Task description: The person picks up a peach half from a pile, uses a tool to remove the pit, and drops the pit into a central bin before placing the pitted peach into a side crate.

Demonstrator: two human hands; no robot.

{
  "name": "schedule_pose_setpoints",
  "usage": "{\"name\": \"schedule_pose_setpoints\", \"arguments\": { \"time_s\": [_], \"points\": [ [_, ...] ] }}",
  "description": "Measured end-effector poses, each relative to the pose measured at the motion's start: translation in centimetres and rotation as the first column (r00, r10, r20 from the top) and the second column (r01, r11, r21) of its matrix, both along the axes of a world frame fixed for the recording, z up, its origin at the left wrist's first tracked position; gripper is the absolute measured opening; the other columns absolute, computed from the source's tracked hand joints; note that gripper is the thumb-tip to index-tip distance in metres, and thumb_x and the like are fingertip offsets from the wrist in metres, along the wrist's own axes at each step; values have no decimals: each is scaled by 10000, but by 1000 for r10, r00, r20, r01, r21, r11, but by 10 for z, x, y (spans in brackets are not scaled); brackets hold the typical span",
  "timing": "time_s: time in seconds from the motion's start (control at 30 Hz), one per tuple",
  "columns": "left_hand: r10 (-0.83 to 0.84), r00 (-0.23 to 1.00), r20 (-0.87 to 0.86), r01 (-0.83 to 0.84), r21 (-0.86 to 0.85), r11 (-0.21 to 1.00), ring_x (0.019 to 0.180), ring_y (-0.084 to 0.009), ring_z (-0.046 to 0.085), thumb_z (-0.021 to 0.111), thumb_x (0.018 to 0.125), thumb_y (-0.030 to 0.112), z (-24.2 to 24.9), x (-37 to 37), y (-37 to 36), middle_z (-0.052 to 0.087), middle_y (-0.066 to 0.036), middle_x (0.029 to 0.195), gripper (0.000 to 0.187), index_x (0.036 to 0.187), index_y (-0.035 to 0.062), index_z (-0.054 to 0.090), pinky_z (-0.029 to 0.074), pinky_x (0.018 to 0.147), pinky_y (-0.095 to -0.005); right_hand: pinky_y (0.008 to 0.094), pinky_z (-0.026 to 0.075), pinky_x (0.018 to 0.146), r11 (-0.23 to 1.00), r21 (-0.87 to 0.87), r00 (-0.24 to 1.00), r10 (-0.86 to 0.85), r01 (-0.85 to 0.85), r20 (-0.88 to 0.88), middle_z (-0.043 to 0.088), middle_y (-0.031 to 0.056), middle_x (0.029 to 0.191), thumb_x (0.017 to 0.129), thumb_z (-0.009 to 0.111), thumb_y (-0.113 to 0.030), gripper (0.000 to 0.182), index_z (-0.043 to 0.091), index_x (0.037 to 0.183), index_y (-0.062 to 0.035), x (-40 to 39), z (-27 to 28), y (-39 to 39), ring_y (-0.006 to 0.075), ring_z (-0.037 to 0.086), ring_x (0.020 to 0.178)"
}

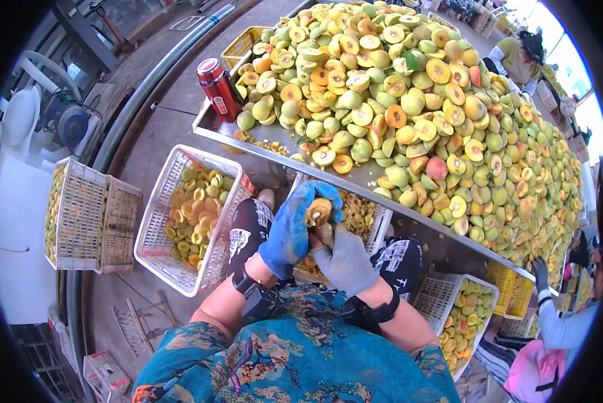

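Note:
My left hand [294, 228], in a blue glove, is closed around a halved peach [319, 210] with its brownish cut face turned up. Close against the fruit is my right hand [345, 260], in a grey glove, its fingers bent together at the lower edge of the half. Whatever those fingers grip is hidden. Below both hands, between my knees, a white crate [380, 225] holds small yellow-brown fruit pieces. Just ahead, a metal table [375, 195] carries a large heap of whole and halved peaches [409, 101].
A red thermos [219, 90] stands at the table's left corner. To my left is a white crate [143, 232] of fruit halves, with stacked crates [79, 218] beyond. Another filled crate [486, 322] sits at right. Nearby are a co-worker's gloved hand [540, 274] and another person [516, 60].

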State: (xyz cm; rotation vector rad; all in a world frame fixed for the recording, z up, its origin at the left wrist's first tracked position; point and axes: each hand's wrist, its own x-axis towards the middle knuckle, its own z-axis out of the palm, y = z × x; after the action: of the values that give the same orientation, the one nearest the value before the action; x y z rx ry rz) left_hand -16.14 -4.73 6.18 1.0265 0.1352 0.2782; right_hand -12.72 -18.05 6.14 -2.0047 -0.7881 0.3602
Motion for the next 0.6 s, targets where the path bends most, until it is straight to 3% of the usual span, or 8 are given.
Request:
{"name": "schedule_pose_setpoints", "arguments": {
  "time_s": [0.2,0.23,0.3,0.37,0.47,0.5,0.57,0.6],
  "points": [
    [-109,991,-83,124,198,972,714,-169,611,369,1024,474,18,-1,17,649,-97,778,605,843,-21,666,493,712,-285,491,487,579,985,-17,984,169,-170,-64,622,262,699,880,651,-406,444,595,830,31,2,-6,-9,466,619,694],
    [-133,989,-58,144,263,954,714,-169,614,366,1024,477,18,0,19,651,-106,752,632,790,-21,675,492,706,-289,460,485,573,972,-2,953,228,-233,-199,620,233,676,887,640,-403,442,594,808,30,5,4,-8,423,628,656],
    [-148,989,-32,151,228,962,694,-190,615,384,1021,469,11,2,18,654,-126,737,636,721,-16,664,487,683,-300,429,483,567,956,24,899,283,-292,-333,618,204,652,895,629,-400,443,593,785,28,8,20,-10,381,636,618],
    [-263,946,191,268,1,964,650,-212,605,412,1010,467,3,6,15,641,-126,708,618,665,3,630,479,659,-303,370,471,566,918,99,648,345,-384,-679,607,129,632,908,601,-397,430,597,805,20,14,29,-14,244,617,585],
    [-222,958,180,258,-208,944,607,-225,588,436,1001,470,2,11,0,629,-123,685,575,673,28,602,465,587,-311,338,465,577,905,277,446,404,-323,-799,579,70,622,912,585,-418,425,607,810,-6,21,16,-22,151,581,599],
    [-221,959,179,257,-209,944,607,-225,588,436,1001,470,4,12,1,629,-123,685,575,673,28,602,465,587,-311,338,465,577,905,276,445,403,-323,-800,579,70,622,912,585,-418,425,607,810,-6,23,16,-22,151,581,599],
    [-254,946,-203,135,-466,874,629,-222,603,445,999,467,10,14,5,616,-117,658,524,727,47,601,475,547,-312,369,471,590,885,49,766,428,-464,-479,591,106,625,910,574,-434,422,617,826,-23,24,14,-23,227,623,609],
    [-366,924,-113,225,-614,756,676,-225,629,457,997,463,-12,16,16,638,-103,731,455,893,49,617,506,542,-331,409,488,611,884,-40,858,439,-465,-265,601,151,638,902,576,-473,435,631,862,-43,23,5,-22,328,641,637]
  ]
}}
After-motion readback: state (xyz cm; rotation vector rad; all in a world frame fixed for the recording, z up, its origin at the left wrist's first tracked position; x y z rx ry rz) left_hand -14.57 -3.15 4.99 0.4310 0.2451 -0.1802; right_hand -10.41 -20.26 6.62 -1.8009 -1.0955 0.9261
